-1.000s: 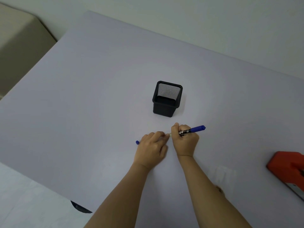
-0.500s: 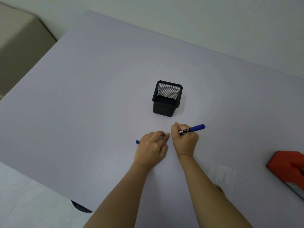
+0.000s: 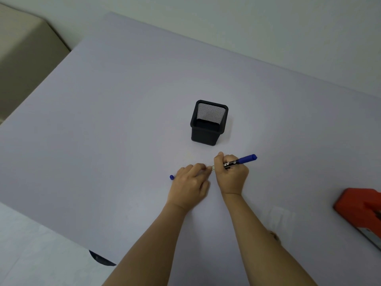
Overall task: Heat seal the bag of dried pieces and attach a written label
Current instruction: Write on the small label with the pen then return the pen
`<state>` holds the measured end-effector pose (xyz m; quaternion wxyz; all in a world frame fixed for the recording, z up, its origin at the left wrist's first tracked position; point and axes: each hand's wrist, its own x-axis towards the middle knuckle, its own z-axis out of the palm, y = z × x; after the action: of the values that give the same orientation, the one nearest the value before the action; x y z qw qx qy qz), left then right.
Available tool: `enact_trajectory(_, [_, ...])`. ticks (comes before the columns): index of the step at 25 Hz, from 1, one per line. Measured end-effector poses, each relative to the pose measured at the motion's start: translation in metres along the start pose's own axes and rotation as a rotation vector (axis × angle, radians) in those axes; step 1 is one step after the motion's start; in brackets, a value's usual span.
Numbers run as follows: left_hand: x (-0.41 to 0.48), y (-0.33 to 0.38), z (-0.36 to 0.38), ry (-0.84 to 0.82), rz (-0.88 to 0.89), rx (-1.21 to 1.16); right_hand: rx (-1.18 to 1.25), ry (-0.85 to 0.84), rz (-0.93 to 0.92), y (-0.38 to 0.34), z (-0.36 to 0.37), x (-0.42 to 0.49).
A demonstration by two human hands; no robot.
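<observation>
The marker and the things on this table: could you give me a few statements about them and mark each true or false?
1. The right hand grips a blue marker. True.
2. The black mesh pen holder lies tipped on its side. False: it stands upright on the table.
3. A small blue cap pokes out at the left hand. True.
4. The red sealer sits between the two hands. False: it is far off at the right edge of the view.
5. The pen holder is crammed with pens. False: none show in it.
</observation>
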<state>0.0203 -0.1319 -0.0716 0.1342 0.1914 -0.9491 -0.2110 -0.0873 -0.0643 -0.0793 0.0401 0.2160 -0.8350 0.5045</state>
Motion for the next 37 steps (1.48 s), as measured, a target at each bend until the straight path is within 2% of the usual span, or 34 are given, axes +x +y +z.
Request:
enact_trajectory(7, [0.0,0.0,0.001,0.007,0.009,0.001,0.017,0.027,0.062,0.0,-0.001,0.001])
enact_trajectory(12, [-0.001,0.0,0.001,-0.004,-0.001,-0.001,0.028,-0.026,-0.008,-0.001,-0.001,0.0])
enact_trajectory(27, [0.0,0.0,0.002,0.005,0.006,-0.015,0.038,0.007,0.029,-0.005,-0.003,0.002])
enact_trajectory(32, [0.0,0.001,0.001,0.027,0.01,-0.023,0.079,0.066,0.255,-0.005,-0.006,0.006])
enact_trajectory(37, [0.003,0.002,-0.003,0.026,-0.069,-0.15,0.353,0.05,0.566,-0.017,-0.026,0.019])
